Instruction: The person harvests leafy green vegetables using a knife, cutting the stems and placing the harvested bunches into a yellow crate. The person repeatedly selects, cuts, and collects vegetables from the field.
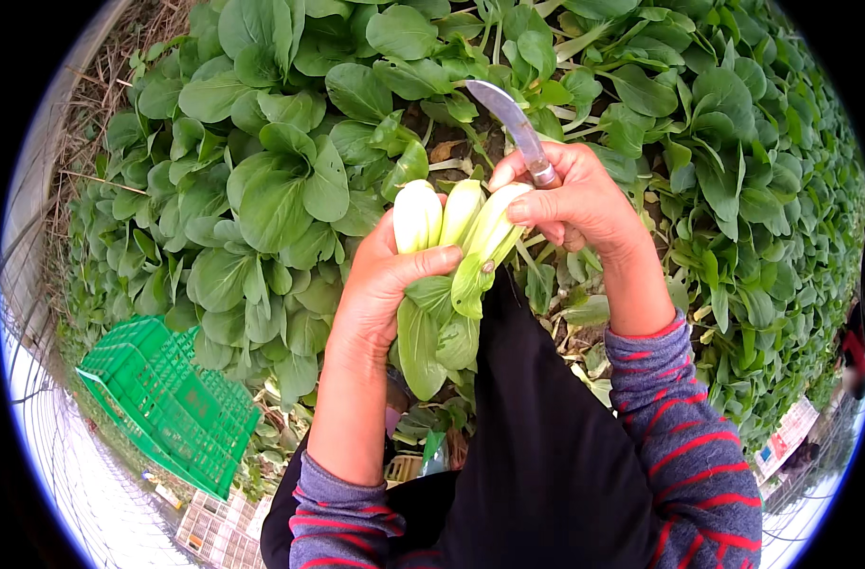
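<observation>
Several heads of bok choy are bunched in my left hand, pale stem bases up and green leaves hanging below. My left thumb lies across the stems. A curved harvesting knife is held in my right hand, its blade pointing up and left, away from the bunch. Most of its handle is hidden in my palm. With thumb and fingers, the same hand pinches the base of the rightmost bok choy. A small brownish spot, perhaps a snail, sits on that plant's leaf.
Dense rows of growing bok choy surround me on both sides. A green plastic crate stands at lower left, with pale crates beyond it. Cut leaves and bare soil show between the rows. Another person is partly visible at far right.
</observation>
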The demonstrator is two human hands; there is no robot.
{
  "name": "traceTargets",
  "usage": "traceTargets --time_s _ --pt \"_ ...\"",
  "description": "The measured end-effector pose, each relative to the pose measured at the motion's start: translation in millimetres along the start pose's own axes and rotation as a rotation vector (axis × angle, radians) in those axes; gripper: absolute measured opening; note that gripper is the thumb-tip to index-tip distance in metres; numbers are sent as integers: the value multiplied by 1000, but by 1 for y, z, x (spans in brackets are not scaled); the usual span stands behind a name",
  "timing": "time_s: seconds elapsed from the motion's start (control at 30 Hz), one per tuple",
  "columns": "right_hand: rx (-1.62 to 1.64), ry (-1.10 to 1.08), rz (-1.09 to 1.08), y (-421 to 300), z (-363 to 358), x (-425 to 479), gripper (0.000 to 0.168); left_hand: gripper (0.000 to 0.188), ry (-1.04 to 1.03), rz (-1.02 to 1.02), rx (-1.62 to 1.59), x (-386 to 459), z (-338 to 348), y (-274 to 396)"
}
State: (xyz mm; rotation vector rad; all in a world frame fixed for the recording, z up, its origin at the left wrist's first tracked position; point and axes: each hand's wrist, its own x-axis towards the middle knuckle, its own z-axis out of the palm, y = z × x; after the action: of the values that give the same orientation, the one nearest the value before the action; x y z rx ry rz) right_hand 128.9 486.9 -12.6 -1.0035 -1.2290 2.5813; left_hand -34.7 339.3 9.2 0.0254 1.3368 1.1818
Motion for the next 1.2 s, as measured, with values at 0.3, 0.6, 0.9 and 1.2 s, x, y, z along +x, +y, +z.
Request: traceTargets --time_s 0.3,0.6,0.9,1.2 --pt "-1203 638 -156 44 -102 9 19 59 142 64 -69 -2 -41 9" --pt "-453 750 -39 23 -100 -14 23 59 100 56 -82 -6 -27 2" --pt "-8 166 -28 -14 -43 -28 26 53 20 38 -57 12 -4 11" --pt "-139 131 14 -3 -12 -2 30 70 -150 -3 -15 26 14 -6"
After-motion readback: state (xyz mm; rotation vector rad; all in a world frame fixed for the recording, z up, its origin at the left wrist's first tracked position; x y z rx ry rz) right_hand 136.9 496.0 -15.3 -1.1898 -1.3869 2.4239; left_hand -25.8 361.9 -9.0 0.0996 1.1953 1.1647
